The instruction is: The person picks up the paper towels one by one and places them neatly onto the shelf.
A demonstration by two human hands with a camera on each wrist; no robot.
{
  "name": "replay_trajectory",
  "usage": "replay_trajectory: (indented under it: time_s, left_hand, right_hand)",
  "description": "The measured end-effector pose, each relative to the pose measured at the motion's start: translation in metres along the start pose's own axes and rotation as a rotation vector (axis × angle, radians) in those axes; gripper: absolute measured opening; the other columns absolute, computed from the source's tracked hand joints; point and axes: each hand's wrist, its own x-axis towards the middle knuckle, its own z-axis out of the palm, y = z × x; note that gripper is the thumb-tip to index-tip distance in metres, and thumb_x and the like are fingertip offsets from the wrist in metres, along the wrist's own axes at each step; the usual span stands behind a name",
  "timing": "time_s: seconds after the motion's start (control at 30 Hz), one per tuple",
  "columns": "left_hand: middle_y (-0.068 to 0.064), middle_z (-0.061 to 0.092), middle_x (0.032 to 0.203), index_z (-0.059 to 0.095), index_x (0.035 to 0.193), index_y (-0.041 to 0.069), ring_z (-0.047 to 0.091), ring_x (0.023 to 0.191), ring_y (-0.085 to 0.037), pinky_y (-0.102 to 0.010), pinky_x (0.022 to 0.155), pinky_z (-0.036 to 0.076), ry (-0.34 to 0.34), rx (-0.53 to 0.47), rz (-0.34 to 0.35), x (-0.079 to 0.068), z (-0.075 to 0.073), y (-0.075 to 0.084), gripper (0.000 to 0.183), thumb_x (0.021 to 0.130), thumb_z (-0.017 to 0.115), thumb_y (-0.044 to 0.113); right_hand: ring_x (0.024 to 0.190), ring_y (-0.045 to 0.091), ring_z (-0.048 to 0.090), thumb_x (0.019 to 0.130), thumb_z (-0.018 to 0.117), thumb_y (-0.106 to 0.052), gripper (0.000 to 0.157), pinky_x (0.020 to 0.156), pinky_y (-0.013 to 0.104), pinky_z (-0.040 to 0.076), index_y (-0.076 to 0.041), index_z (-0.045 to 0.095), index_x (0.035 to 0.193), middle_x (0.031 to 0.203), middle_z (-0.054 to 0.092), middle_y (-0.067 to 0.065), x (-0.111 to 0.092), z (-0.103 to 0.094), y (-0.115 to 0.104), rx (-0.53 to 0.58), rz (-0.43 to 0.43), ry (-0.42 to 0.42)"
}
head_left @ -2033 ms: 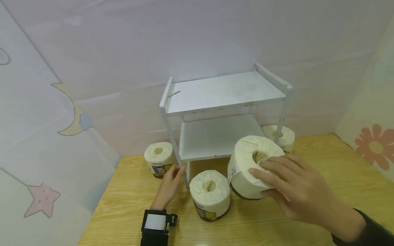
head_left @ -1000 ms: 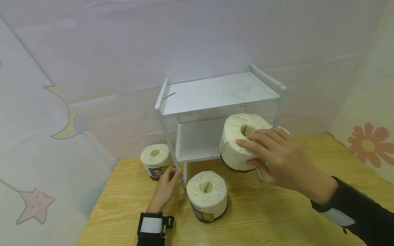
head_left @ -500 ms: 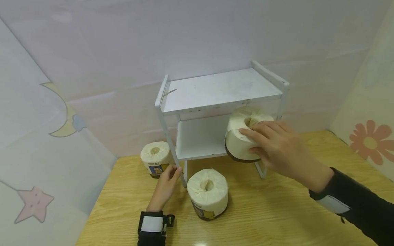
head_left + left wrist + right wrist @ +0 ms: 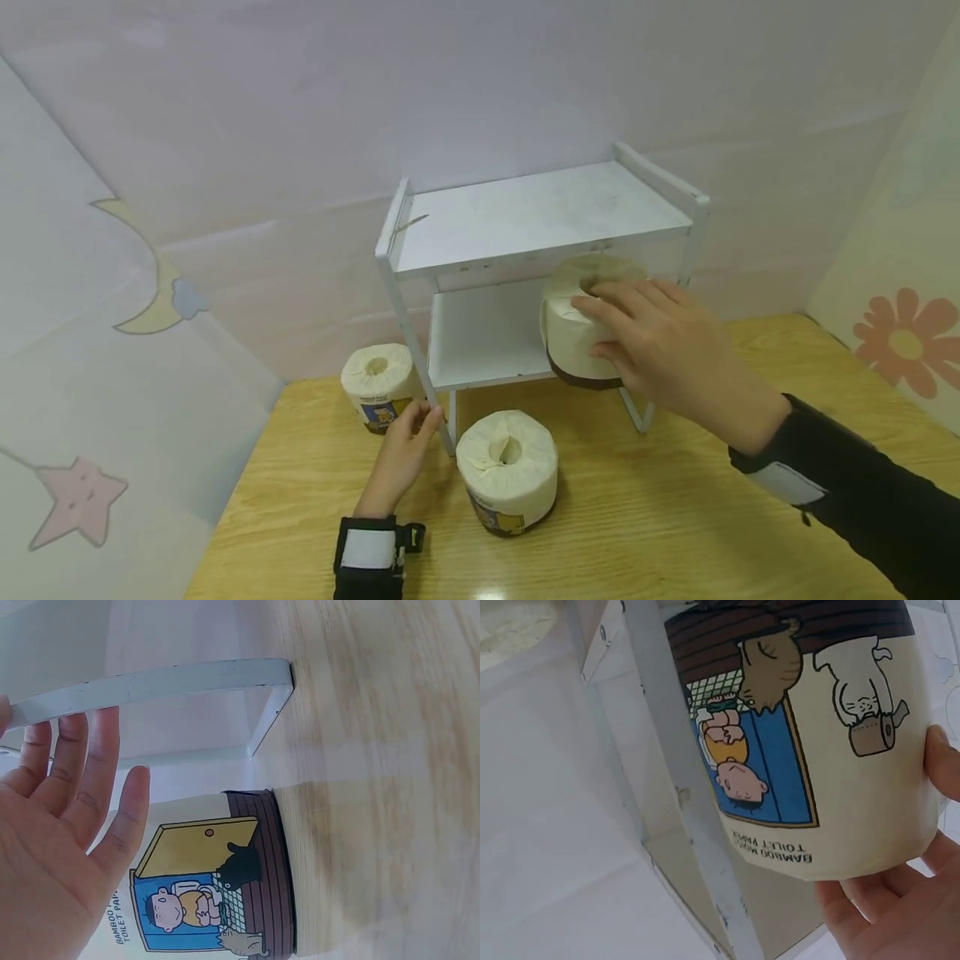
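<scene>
My right hand (image 4: 667, 350) grips a wrapped toilet paper roll (image 4: 573, 333), fingertips in its top hole and thumb on its side. The roll is at the front right of the lower shelf (image 4: 487, 333) of a white two-tier rack (image 4: 540, 217), partly under the upper tier. In the right wrist view, the printed side of the toilet paper roll (image 4: 855, 780) stands beside a rack post. My left hand (image 4: 401, 458) holds the rack's front left leg (image 4: 150, 686) between thumb and fingers. Whether the held roll touches the shelf, I cannot tell.
One toilet paper roll (image 4: 506, 475) stands on the wooden table (image 4: 300, 517) before the rack. Another toilet paper roll (image 4: 378, 383) stands left of it, behind my left hand. In the right wrist view, a pale roll (image 4: 514, 630) shows at the upper left.
My right hand has carried its roll up, back and slightly left, from in front of the rack to the lower shelf's opening. My left hand stays on the rack's leg.
</scene>
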Motion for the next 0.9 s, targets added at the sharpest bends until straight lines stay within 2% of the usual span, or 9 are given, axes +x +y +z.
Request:
replay_trajectory:
  time_s: [0.13,0.33,0.53,0.67,0.77,0.87,0.9]
  left_hand:
    - [-0.019,0.068,0.106,0.061,0.105,0.001,0.060,0.100,-0.026,-0.050,0.089,0.049,0.015,0.012,0.000,-0.002,-0.002,0.003,0.034,0.098,0.046,0.031]
    - [-0.022,0.067,0.108,0.060,0.105,0.001,0.060,0.103,-0.029,-0.054,0.093,0.047,0.003,-0.007,0.008,-0.001,-0.003,0.002,0.032,0.099,0.045,0.030]
    - [-0.021,0.068,0.108,0.061,0.103,0.004,0.060,0.103,-0.028,-0.054,0.092,0.047,0.000,-0.018,0.007,0.000,-0.002,0.002,0.028,0.098,0.047,0.028]
    - [-0.020,0.067,0.107,0.061,0.102,0.005,0.060,0.102,-0.028,-0.053,0.092,0.047,0.001,-0.021,0.004,0.000,-0.003,0.001,0.026,0.098,0.047,0.027]
    - [-0.020,0.067,0.109,0.060,0.104,0.004,0.059,0.104,-0.029,-0.055,0.093,0.046,-0.002,-0.024,0.002,0.003,-0.001,-0.004,0.027,0.098,0.047,0.027]
    - [-0.018,0.068,0.109,0.061,0.106,0.006,0.060,0.103,-0.026,-0.054,0.092,0.047,0.002,-0.026,0.014,0.007,0.002,-0.017,0.035,0.097,0.046,0.037]
    - [-0.018,0.068,0.110,0.061,0.106,0.006,0.060,0.103,-0.026,-0.054,0.093,0.047,0.001,-0.029,0.009,0.007,0.002,-0.017,0.035,0.097,0.046,0.037]
  right_hand:
    - [0.106,0.040,0.057,0.075,0.074,-0.017,0.051,0.085,0.056,0.051,-0.001,0.059,0.122,0.116,0.064,0.024,0.003,0.003,-0.002,0.002,0.014,-0.003]
    - [0.101,0.040,0.058,0.079,0.071,-0.023,0.046,0.081,0.056,0.053,0.002,0.061,0.116,0.112,0.065,0.025,0.005,0.007,-0.003,-0.082,0.038,0.027]
    - [0.104,0.037,0.057,0.080,0.070,-0.023,0.044,0.077,0.050,0.054,0.003,0.061,0.114,0.109,0.068,0.023,0.008,0.014,-0.001,-0.186,0.014,0.019]
    - [0.100,0.037,0.058,0.080,0.070,-0.023,0.042,0.074,0.048,0.054,0.004,0.062,0.112,0.105,0.069,0.023,0.011,0.020,0.001,-0.199,0.014,0.036]
    - [0.098,0.037,0.059,0.080,0.070,-0.023,0.042,0.075,0.048,0.055,0.004,0.062,0.112,0.103,0.069,0.023,0.012,0.023,0.004,-0.193,0.022,0.038]
    - [0.098,0.037,0.059,0.080,0.070,-0.023,0.042,0.075,0.048,0.054,0.004,0.062,0.112,0.103,0.069,0.022,0.013,0.026,0.007,-0.190,0.025,0.036]
    - [0.098,0.037,0.059,0.080,0.070,-0.024,0.043,0.075,0.049,0.054,0.003,0.062,0.112,0.103,0.069,0.022,0.013,0.027,0.007,-0.190,0.026,0.035]
